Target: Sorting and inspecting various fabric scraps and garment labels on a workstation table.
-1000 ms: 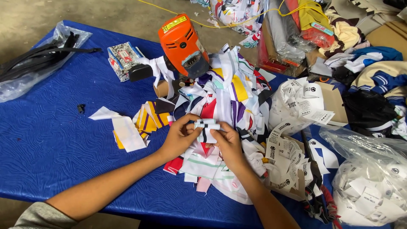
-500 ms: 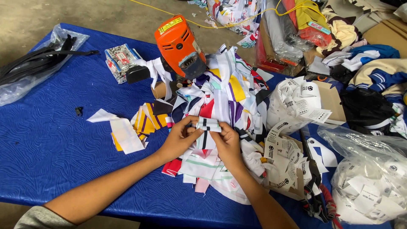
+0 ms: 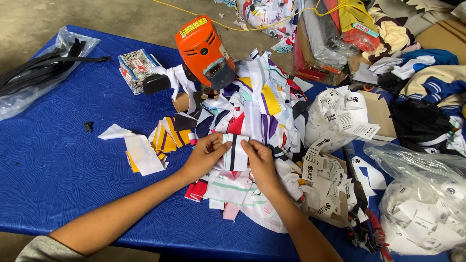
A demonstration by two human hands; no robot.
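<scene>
Fabric strip (image 3: 235,151): white with a dark stripe, held at centre frame above the scrap pile (image 3: 252,121).
Left hand (image 3: 204,155): closed on the strip's left edge.
Right hand (image 3: 259,160): closed on the right edge.
Advice: edges are best kept level and taut.

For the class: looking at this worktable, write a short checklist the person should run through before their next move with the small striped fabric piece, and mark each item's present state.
1. Both hands on the piece: left hand and right hand pinch the striped fabric piece at its sides. Ok.
2. Piece held flat, dark stripe upright: ok.
3. Bare table to set it down: open blue table lies to the left. Ok.
4. Orange machine away from the fingers: ok.
5. Fabric scrap pile tidy: not ok, it spreads under the hands.
6. Machine switched off: cannot tell.
</scene>
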